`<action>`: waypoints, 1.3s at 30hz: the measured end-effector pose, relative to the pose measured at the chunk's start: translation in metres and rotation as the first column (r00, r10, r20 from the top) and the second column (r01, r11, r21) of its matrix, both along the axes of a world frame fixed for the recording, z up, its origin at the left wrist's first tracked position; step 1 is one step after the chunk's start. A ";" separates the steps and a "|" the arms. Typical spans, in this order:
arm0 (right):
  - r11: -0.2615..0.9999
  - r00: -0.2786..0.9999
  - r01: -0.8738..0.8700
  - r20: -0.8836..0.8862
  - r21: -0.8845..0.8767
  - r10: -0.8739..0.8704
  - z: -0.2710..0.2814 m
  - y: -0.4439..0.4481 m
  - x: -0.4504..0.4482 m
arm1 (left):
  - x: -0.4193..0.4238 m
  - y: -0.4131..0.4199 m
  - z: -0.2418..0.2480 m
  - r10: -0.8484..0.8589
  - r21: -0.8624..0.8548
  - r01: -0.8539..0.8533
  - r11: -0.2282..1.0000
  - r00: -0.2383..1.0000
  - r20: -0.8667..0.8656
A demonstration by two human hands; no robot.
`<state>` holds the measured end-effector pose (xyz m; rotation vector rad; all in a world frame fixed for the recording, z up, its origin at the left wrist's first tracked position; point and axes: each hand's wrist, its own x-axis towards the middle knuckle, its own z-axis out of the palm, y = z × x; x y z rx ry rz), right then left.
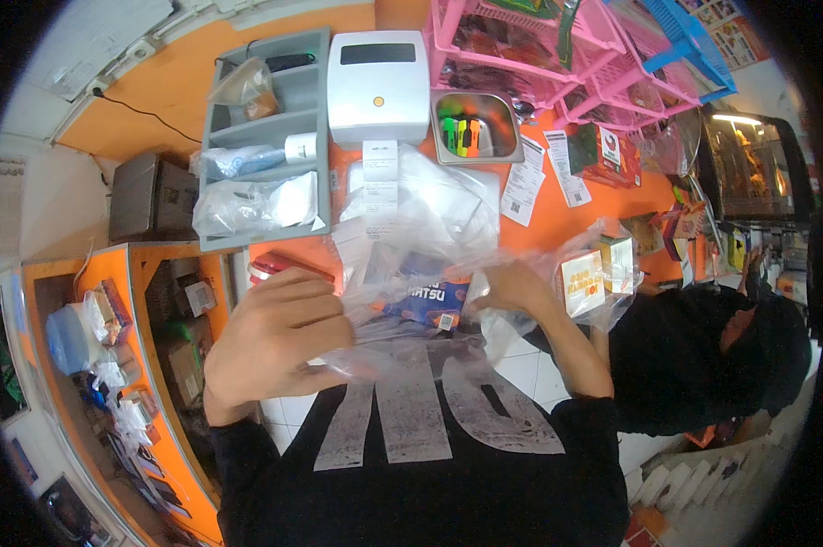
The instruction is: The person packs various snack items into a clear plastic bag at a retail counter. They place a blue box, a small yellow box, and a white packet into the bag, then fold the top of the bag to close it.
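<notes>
My left hand (278, 335) has its fingers closed on the gathered edge of a clear plastic bag (377, 359). The film stretches from there across to my right hand (517, 294). A blue printed carton (428, 294) with white lettering and orange ends lies inside the bag, between the two hands. Curled fingers of my right hand grip the film close to the carton's right end; the fingertips are partly hidden. Just right of that hand, a second clear plastic bag (620, 308) holds white and orange cartons (581, 282).
On the orange counter stand a grey compartment tray (322, 137), a white receipt printer (379, 85), a steel tub (442, 154) of highlighters, printed slips (524, 181) and a red stapler (292, 263). Pink baskets (592, 89) rise behind. A person in black (698, 362) is close on the right.
</notes>
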<state>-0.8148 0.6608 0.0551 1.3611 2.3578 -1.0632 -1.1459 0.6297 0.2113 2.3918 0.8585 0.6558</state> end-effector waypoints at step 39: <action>0.994 0.991 0.110 -0.070 -0.011 -0.111 0.039 -0.049 -0.017 | 0.020 -0.037 -0.254 0.826 -0.988 0.005 -0.152 0.550 -0.124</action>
